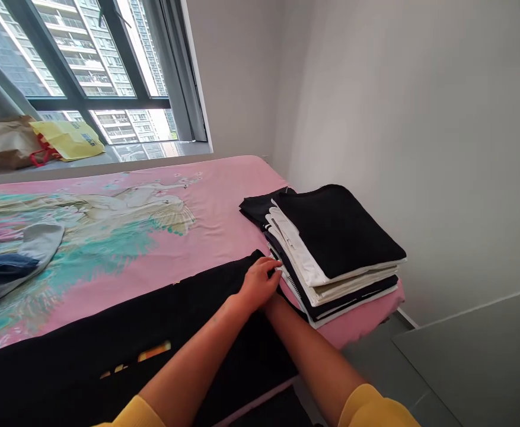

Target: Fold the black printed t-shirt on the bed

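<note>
- Black garment (pixel 153 320): lying on bed (pixel 237 184), toward eight o'clock from hands.
- Left hand (pixel 260 281): curling loosely, grip unclear; right hand (pixel 270 301): mostly hiding behind, state unclear.
- Clothes stack (pixel 344 231), two o'clock: risking toppling, if right forearm is nudging it.

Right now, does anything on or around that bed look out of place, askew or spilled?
Nothing spilled or damaged that I can see, but some dark cloth sticks out past the back left of the clothes pile, making it look uneven. The blue clothing at far left lies crumpled, unlike that folded pile.
</note>
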Demonstrator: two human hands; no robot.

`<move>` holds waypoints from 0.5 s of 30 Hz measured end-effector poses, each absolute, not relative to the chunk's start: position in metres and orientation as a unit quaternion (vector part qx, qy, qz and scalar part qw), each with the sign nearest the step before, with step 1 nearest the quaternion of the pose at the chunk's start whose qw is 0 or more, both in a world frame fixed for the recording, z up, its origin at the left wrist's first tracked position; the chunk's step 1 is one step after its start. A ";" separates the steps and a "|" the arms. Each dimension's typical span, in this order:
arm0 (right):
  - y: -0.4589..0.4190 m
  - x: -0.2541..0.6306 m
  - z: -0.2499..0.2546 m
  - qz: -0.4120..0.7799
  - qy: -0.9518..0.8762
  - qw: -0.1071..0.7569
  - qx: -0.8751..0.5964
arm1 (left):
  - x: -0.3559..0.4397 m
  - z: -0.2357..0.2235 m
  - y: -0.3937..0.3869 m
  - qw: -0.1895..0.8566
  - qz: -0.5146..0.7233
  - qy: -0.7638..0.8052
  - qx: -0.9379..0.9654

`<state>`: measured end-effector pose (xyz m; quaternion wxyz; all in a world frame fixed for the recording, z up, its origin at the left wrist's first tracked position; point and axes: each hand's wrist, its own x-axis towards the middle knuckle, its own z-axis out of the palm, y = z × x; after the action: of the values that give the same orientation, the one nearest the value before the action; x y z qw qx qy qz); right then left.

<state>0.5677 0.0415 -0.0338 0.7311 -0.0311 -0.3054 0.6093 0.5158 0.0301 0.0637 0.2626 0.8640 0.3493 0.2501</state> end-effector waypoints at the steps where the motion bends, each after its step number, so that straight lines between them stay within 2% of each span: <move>1: 0.040 0.567 -0.034 0.597 -0.356 0.710 -0.111 | 0.507 0.060 0.019 0.266 0.298 0.323 0.858; 3: 0.035 0.570 -0.034 0.545 -0.462 0.636 -0.293 | 0.482 0.055 0.007 0.242 0.369 0.328 0.835; 5: 0.030 0.575 -0.032 0.485 -0.525 0.565 -0.412 | 0.453 0.048 0.007 0.192 0.383 0.383 0.818; 7: 0.026 0.579 -0.029 0.395 -0.596 0.484 -0.504 | 0.424 0.039 0.015 0.136 0.328 0.456 0.816; 11: 0.027 0.576 -0.022 0.122 -0.687 0.205 -0.686 | 0.388 0.015 0.026 0.060 0.144 0.560 0.813; 13: 0.031 0.572 -0.020 0.067 -0.637 0.141 -0.755 | 0.384 0.007 0.025 0.044 0.101 0.574 0.811; 15: 0.034 0.569 -0.019 0.057 -0.585 0.133 -0.798 | 0.384 0.004 0.023 0.036 0.091 0.578 0.810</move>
<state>0.5693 0.0341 -0.0189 0.1328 -0.7980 -0.5851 0.0573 0.3841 0.0230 0.0039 0.0362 0.8104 0.5777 0.0905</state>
